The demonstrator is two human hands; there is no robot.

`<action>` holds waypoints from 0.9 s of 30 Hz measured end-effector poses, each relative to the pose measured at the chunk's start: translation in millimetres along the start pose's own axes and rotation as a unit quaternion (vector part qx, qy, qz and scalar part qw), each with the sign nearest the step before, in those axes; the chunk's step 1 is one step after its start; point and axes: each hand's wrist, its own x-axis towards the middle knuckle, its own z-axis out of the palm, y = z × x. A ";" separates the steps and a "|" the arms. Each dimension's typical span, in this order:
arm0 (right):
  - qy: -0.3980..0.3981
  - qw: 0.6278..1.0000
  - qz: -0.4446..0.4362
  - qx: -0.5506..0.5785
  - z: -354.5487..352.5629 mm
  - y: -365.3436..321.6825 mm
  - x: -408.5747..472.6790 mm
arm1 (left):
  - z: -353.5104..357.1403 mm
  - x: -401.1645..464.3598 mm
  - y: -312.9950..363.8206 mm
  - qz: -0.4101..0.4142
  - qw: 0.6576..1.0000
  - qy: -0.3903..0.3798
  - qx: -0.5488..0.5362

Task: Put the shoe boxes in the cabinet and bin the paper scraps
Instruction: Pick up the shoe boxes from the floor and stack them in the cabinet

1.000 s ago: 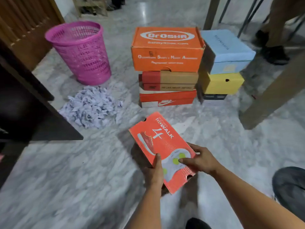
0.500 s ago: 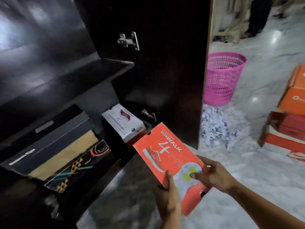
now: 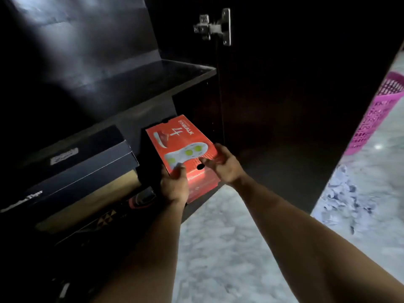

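Observation:
An orange-red shoe box with a shoe picture and a "4" on its lid sits half inside the dark cabinet, under the shelf, on the right side of the lower compartment. My left hand grips its near left corner, thumb on the lid. My right hand holds its near right edge, fingers curled over the lid. A stack of dark and tan shoe boxes lies to its left in the cabinet. A heap of pale paper scraps lies on the floor at the right.
The open dark cabinet door with a metal hinge stands right of the box. A pink mesh bin shows past the door's edge. Marble floor lies below my arms.
I turned from the floor stacks to the cabinet. Both hands carried the orange-red box forward and into the lower compartment, covering the white box seen there before.

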 end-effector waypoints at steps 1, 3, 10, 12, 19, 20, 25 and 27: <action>-0.018 1.000 0.005 0.005 6.0 -0.6 9.0 | 4.3 11.0 -4.5 0.003 1.000 0.009 0.006; -0.039 0.999 0.004 -0.011 18.0 -2.0 27.6 | 9.0 30.5 -5.2 -0.001 1.000 0.022 0.002; -0.051 0.998 0.020 0.025 28.7 -10.5 51.8 | 22.7 61.4 -2.9 0.018 1.000 0.023 0.007; -0.055 0.998 0.023 -0.010 28.8 -8.7 51.4 | 23.5 63.1 -6.3 0.013 1.000 0.023 0.004; 0.106 0.982 0.026 -0.153 21.2 3.5 12.8 | 8.0 0.4 15.6 -0.080 0.982 0.159 -0.058; 0.121 0.980 0.014 -0.156 12.2 9.8 -0.1 | 8.8 -14.8 1.1 -0.101 0.984 0.139 -0.054; 0.087 0.955 0.139 -0.246 -74.6 57.6 -80.3 | 16.5 -112.9 -59.7 -0.321 0.873 -0.363 0.054; 0.070 0.938 0.188 -0.283 -124.8 73.9 -122.7 | 32.7 -163.8 -50.8 -0.304 0.799 -0.496 0.150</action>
